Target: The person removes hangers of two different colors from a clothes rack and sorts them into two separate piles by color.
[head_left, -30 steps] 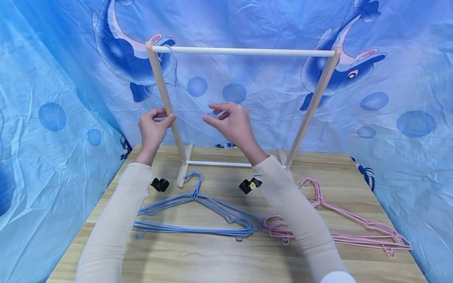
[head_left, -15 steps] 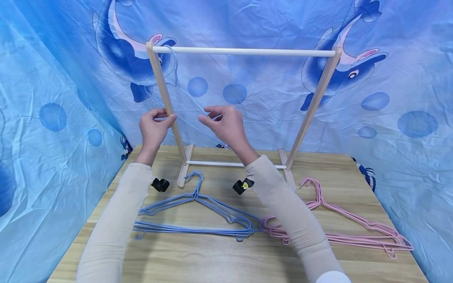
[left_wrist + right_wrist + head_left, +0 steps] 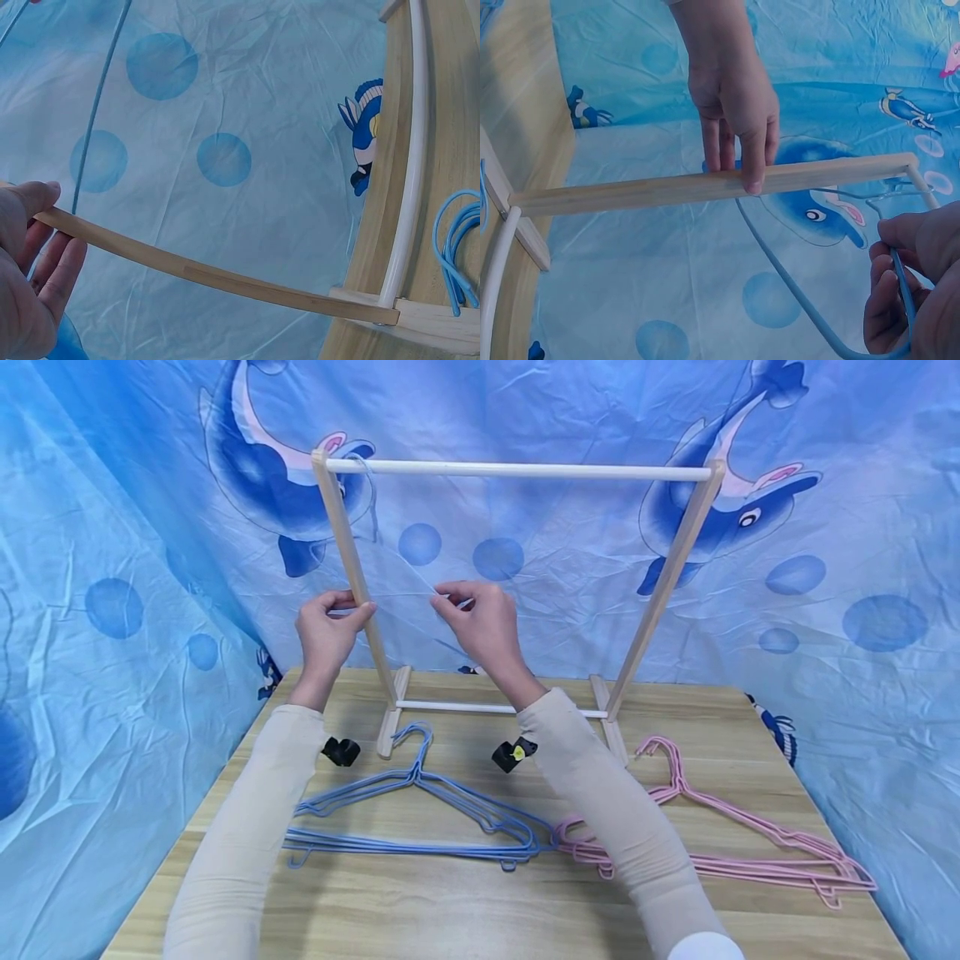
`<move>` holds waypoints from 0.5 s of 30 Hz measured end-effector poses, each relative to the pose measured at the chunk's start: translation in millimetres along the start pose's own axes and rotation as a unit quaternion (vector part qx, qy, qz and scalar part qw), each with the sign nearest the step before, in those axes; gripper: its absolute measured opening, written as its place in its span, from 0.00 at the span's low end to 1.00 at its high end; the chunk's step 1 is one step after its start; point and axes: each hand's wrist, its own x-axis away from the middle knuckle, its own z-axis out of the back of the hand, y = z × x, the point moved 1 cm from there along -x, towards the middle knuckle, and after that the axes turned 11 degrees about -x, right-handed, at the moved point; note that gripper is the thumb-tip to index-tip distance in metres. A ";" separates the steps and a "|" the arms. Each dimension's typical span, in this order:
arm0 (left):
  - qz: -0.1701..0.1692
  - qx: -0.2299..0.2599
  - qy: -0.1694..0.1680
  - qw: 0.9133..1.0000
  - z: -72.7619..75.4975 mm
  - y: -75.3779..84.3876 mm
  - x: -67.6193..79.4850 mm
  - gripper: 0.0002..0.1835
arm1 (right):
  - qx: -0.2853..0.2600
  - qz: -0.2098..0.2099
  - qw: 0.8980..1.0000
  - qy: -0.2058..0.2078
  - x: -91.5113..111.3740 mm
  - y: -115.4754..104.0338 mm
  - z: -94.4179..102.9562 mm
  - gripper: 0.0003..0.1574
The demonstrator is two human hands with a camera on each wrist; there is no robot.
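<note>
A clothes rack with a white top bar stands at the back of the table. My left hand holds its left wooden upright, thumb in front and fingers behind, as the right wrist view also shows. A blue wire hanger hangs by its hook at the left end of the top bar, close to that upright. With thumb and fingers, my right hand pinches the hanger's sloping right arm. In the head view the hanger is blurred, and the upright hides part of it.
Several blue hangers lie stacked on the wooden table in front of the rack. To their right lies a stack of pink hangers, overlapping the blue ones at one end. A blue dolphin-print curtain surrounds the table.
My right hand has moved left to the hanger's arm and closed its fingers on it. The hanger has swung, its lower edge rising. My left hand stays on the upright.
</note>
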 end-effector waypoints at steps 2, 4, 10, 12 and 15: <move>0.001 0.000 -0.002 1.000 -0.4 -0.5 -0.1 0.20 | -0.006 0.004 1.000 0.004 -0.7 -2.1 2.8 0.14; 0.003 0.000 -0.003 1.000 -0.5 -0.5 -0.2 0.20 | -0.011 0.005 1.000 0.007 -1.6 -4.8 6.5 0.14; 0.006 0.002 -0.003 1.000 -0.7 0.2 -0.9 0.19 | -0.010 0.014 1.000 0.016 -3.4 -14.9 20.5 0.14; 0.006 0.002 -0.004 1.000 -0.6 0.5 -0.9 0.19 | -0.010 0.019 1.000 0.018 -2.5 -18.2 25.4 0.14; 0.005 0.002 -0.004 1.000 -0.4 0.6 -0.6 0.19 | -0.006 0.028 0.999 0.019 0.3 -22.2 32.9 0.14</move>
